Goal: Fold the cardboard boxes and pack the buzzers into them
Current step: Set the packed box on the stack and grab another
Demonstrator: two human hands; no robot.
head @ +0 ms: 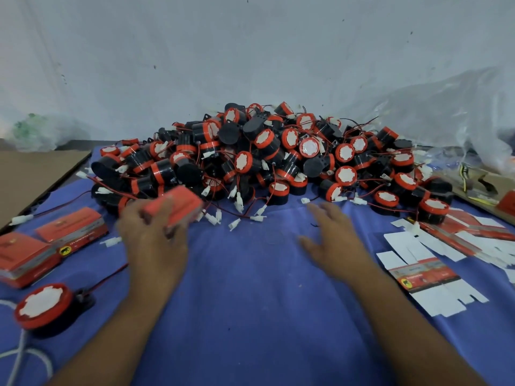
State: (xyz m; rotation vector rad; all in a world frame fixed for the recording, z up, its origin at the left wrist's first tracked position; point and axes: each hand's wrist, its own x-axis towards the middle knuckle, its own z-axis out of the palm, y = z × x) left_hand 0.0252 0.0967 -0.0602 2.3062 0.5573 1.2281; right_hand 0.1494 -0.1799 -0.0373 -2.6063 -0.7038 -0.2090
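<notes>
Cardboard box (174, 203), red and folded into shape, was gripped in the left hand (153, 238), whose fingers curled round its near end. Blur hid whether its flaps were tucked and whether a buzzer was inside. It was held just above the blue cloth (250, 288), at the near left edge of the pile of buzzers (264, 154).

The right hand (334, 240) held nothing. Its fingers were spread and relaxed, palm down over the cloth, near the loose white connectors at the front of the pile. Whether it touched the cloth could not be told.

Further out, closed boxes (72, 229) lay on the cloth to the left, with a lone buzzer (44, 305) nearer the person. Flat blanks (429, 277) lay to the right, white flaps showing. A brown cardboard sheet (33, 174) sat at far left and a plastic bag (446, 107) at far right.

The step in hand looked like one of two. If the box was already packed, it needed setting down beside the closed ones, and the free hand would go right for a fresh blank. If it was empty, the free hand had to draw one buzzer clear of the pile, where the red leads would probably snag, and tuck the lead in with it.
</notes>
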